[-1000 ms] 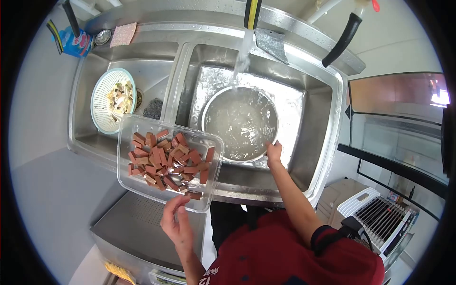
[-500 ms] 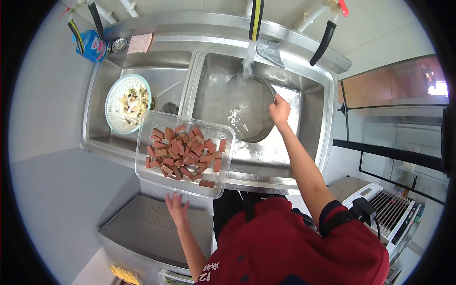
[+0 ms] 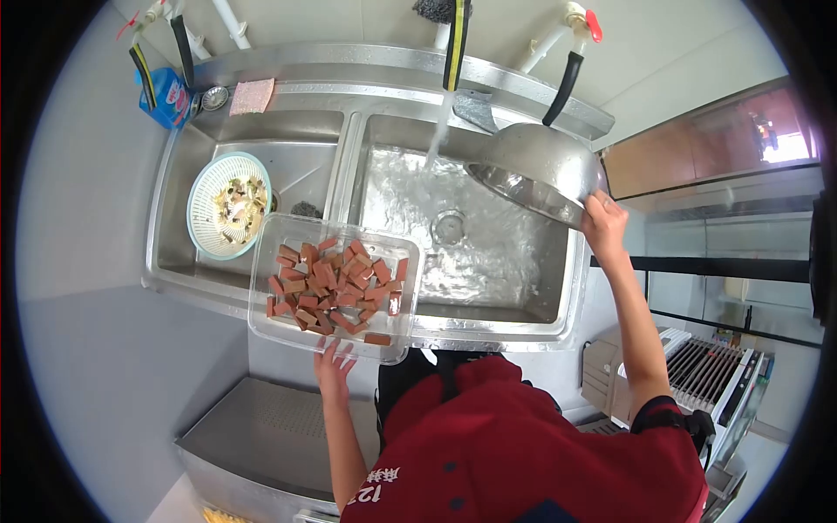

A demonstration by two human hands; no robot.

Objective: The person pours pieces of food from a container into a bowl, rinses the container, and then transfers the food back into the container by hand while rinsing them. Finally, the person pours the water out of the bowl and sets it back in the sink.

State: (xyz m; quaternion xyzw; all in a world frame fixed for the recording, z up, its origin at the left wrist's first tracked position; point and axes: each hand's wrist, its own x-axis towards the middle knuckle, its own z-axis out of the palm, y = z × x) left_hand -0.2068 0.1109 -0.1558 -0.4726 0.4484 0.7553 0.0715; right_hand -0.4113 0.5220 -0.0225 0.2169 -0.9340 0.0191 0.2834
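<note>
My right hand (image 3: 605,225) is closed on the rim of a round metal basin (image 3: 545,157), lifted and tipped on its side over the right part of the sink. Its mouth faces down and left. My left hand (image 3: 333,370) has its fingers apart, with the fingertips at the near edge of a clear plastic container (image 3: 404,340). Many reddish-brown blocks (image 3: 327,277) lie in this container, which rests across the sink's front edge and divider. Water runs from a black and yellow hose (image 3: 454,52) into the right sink bowl (image 3: 488,301), where shallow water spreads around the drain (image 3: 448,227).
In the left sink bowl (image 3: 305,144) a pale green colander (image 3: 202,205) holds food scraps, near a dark scouring pad (image 3: 306,209). A pink cloth (image 3: 253,97), a grey cloth (image 3: 474,111) and a blue bottle (image 3: 166,98) sit along the back ledge. Another black hose (image 3: 563,89) hangs at right.
The basin has been lifted from the right sink bowl and tipped to the right, its water now spread in the bowl. My left hand has moved up to the container's edge.
</note>
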